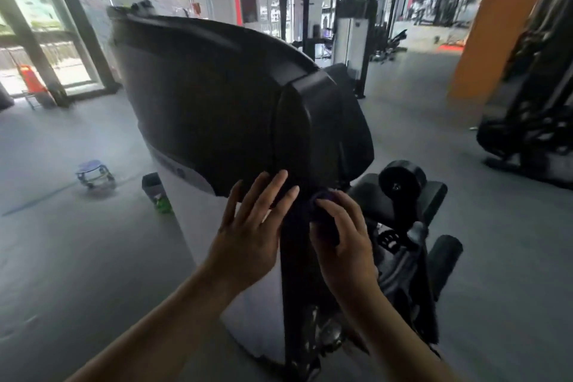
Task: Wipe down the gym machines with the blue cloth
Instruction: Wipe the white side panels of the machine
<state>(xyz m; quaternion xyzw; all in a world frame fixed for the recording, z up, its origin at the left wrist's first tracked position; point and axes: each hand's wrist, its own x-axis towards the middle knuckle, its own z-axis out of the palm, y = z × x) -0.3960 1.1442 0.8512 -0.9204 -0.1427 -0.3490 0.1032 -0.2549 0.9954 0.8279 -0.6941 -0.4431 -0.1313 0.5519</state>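
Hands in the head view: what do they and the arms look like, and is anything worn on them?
The left hand and the right hand are bare: no gloves, rings or watch show. Both forearms are bare too, with no sleeve in view.

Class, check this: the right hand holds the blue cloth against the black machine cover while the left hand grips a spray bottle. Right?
No. The head view shows the left hand holding nothing, fingers straight against the cover; the right hand does hold the blue cloth.

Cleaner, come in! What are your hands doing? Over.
Left hand open against the machine cover. Right hand grips blue cloth on it. Nothing in the way.
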